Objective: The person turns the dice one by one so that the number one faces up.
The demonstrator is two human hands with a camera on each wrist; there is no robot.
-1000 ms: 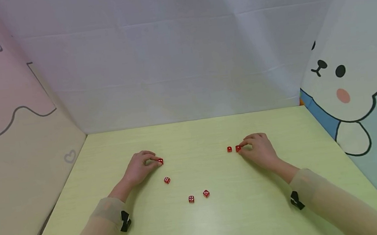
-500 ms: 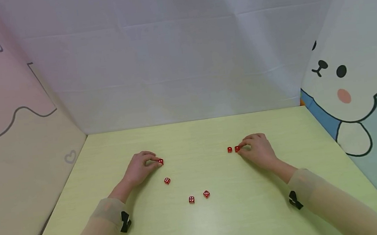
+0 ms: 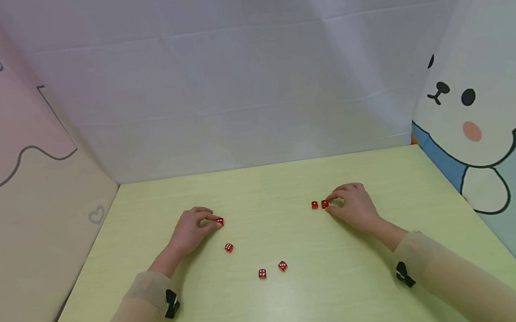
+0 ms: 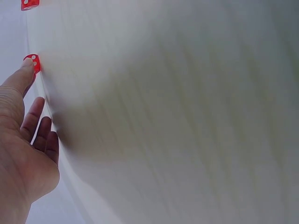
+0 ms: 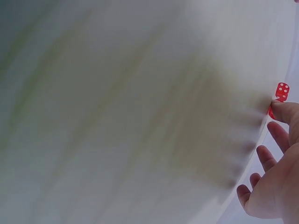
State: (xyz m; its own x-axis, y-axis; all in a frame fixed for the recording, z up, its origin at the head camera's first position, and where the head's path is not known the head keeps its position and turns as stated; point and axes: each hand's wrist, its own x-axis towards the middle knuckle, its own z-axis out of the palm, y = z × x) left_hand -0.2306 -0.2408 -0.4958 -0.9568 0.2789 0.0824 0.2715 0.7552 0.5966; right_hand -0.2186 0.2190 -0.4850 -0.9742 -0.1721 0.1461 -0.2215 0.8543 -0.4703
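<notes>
On the left side of the table, my left hand (image 3: 193, 229) pinches a red die with white pips (image 3: 220, 221) between thumb and finger. The left wrist view shows the thumb over part of that die (image 4: 33, 62). My right hand (image 3: 354, 205) pinches another red die (image 3: 325, 204) at the right, largely covered by the thumb in the right wrist view. Just left of it, a small gap away, sits a further red die (image 3: 314, 205), seen beyond the thumb as the upper die (image 5: 282, 90) in the right wrist view.
Three loose red dice lie nearer the front: one die (image 3: 229, 247) below my left hand, a second die (image 3: 262, 273) and a third die (image 3: 282, 266) near the middle. A white back wall (image 3: 251, 98) and printed side panels (image 3: 483, 106) border the pale table (image 3: 279, 316).
My right hand has shifted very slightly left with its die, narrowing the gap to the die beside it. The left hand has stayed in place.
</notes>
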